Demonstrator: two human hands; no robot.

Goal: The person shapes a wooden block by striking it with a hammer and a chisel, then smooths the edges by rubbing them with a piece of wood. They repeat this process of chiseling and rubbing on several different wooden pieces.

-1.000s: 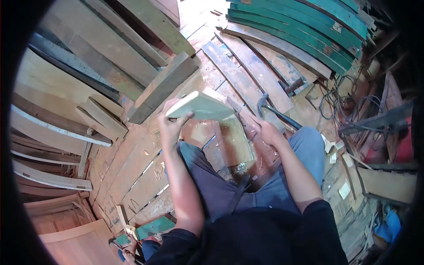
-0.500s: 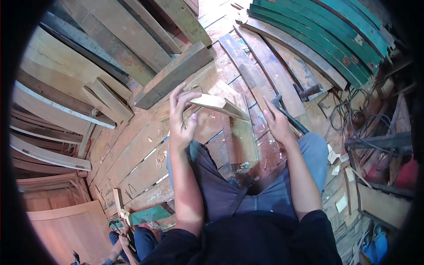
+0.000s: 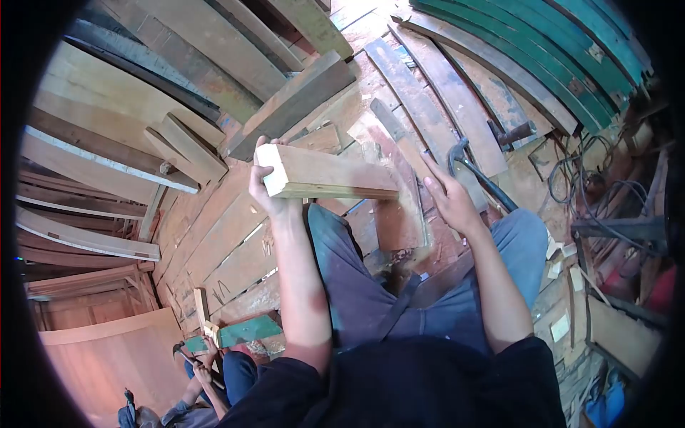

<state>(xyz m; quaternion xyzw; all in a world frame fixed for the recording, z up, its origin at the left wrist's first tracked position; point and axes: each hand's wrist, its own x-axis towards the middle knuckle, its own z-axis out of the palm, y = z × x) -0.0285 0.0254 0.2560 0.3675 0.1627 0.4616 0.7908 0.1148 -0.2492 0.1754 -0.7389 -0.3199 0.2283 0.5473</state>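
Observation:
My left hand (image 3: 269, 178) grips one end of a thick wooden block (image 3: 335, 170), its pale cut end facing left. The block is held above the floor over my lap, its far end pointing right. In my right hand (image 3: 451, 200) is a chisel (image 3: 408, 148), with a flat grey blade pointing up and away and a pale wooden handle. The fingers lie along that handle. A claw hammer (image 3: 485, 182) with a dark handle rests just right of my right hand, beside my knee. Below the block a flat board (image 3: 403, 221) lies on the floor.
Planks (image 3: 428, 121) and a green slatted stack (image 3: 528, 57) lie ahead. A heavy beam (image 3: 292, 107) and curved boards (image 3: 93, 228) stand left. Cables (image 3: 592, 171) tangle at right. Another person's hands (image 3: 205, 364) work with a hammer at lower left, near a green board (image 3: 242, 331).
My left hand has turned the wooden block, so its long side and cut end now show, and moved slightly left and down. My right hand stays near the same place with the chisel.

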